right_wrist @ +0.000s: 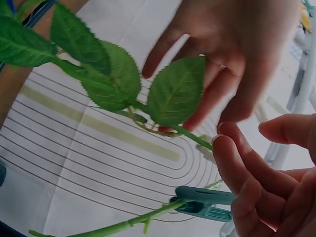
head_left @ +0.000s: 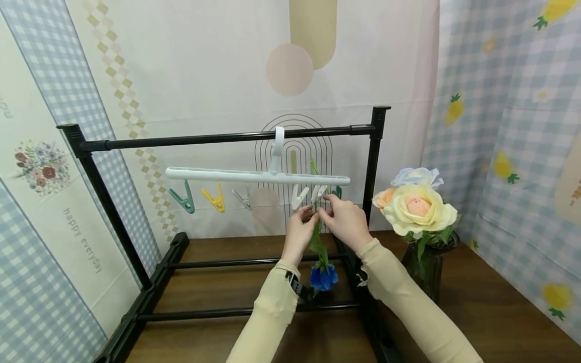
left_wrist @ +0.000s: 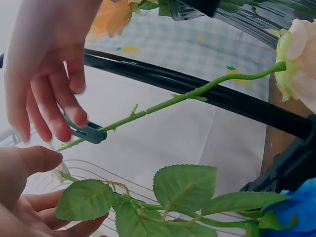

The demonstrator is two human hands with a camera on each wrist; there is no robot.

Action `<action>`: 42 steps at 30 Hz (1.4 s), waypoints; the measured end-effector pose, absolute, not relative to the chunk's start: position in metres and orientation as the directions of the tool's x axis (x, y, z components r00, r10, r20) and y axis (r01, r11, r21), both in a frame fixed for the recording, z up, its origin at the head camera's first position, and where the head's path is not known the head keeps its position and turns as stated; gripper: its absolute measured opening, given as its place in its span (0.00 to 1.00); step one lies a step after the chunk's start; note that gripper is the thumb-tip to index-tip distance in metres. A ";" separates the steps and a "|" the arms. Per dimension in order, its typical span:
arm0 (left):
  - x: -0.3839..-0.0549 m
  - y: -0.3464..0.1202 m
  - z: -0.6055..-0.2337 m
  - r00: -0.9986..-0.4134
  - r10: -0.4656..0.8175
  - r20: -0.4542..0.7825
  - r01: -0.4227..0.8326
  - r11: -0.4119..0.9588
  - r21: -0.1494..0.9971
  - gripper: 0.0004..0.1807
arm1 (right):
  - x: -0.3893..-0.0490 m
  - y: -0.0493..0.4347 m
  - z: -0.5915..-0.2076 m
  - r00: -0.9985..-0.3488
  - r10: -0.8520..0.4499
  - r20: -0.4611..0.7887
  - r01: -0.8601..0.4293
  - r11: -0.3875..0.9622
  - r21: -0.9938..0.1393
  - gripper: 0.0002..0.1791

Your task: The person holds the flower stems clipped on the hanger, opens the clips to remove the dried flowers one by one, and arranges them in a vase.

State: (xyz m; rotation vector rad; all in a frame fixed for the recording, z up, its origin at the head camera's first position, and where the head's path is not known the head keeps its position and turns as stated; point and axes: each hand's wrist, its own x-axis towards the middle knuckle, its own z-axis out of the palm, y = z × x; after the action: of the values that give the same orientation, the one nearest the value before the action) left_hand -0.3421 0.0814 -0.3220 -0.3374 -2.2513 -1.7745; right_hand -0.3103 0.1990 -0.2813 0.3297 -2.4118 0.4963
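- Blue petals hang lowest: the blue flower [head_left: 324,278] is head down above the bench [head_left: 227,287], below both hands.
- Its green stem [head_left: 317,233], the long axis, runs nearly upright between the hands to a white clip [head_left: 319,194]; whether the clip grips it, I cannot tell. That alignment seems to matter most.
- Just left of it, the left hand [head_left: 299,234] has thumb and fingers loosely parted about the stem, seemingly without pinching.
- Just right, the right hand [head_left: 348,222] has loosely bent, parted fingers, apparently holding nothing; neither hand is clearly nearer.
- Farther right, a teal clip [left_wrist: 91,133] holds a pale flower [left_wrist: 301,64].
- Above runs the pale hanger [head_left: 218,175], left to right.
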 end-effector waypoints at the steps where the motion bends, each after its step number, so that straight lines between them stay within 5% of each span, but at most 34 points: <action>1: -0.342 0.082 -0.323 -0.939 0.027 0.343 0.338 0.245 0.909 0.22 | -0.311 0.199 -0.283 -0.767 -0.102 0.633 -0.339 0.903 -0.265 0.22; 9: -0.339 0.082 -0.328 -0.933 0.032 0.357 0.354 0.249 0.902 0.17 | -0.312 0.197 -0.289 -0.752 -0.040 0.658 -0.302 0.908 -0.291 0.25; 17: -0.338 0.081 -0.328 -0.941 0.074 0.329 0.337 0.195 0.921 0.12 | -0.317 0.192 -0.275 -0.764 0.064 0.642 -0.293 0.852 -0.434 0.28; 29: -0.337 0.078 -0.330 -0.933 0.059 0.355 0.359 0.200 0.911 0.09 | -0.335 0.187 -0.283 -0.608 0.278 0.744 -0.304 0.784 -0.542 0.20; 42: -0.334 0.071 -0.337 -0.942 0.016 0.336 0.331 0.209 0.920 0.09 | -0.334 0.187 -0.283 -0.653 0.291 0.699 -0.396 0.656 -0.643 0.18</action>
State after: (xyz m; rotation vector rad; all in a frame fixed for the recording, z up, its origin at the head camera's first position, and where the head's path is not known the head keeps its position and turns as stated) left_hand -0.3342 0.0706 -0.3369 -0.3291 -2.2313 -1.8003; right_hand -0.3338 0.1866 -0.2830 0.0809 -2.0338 1.0385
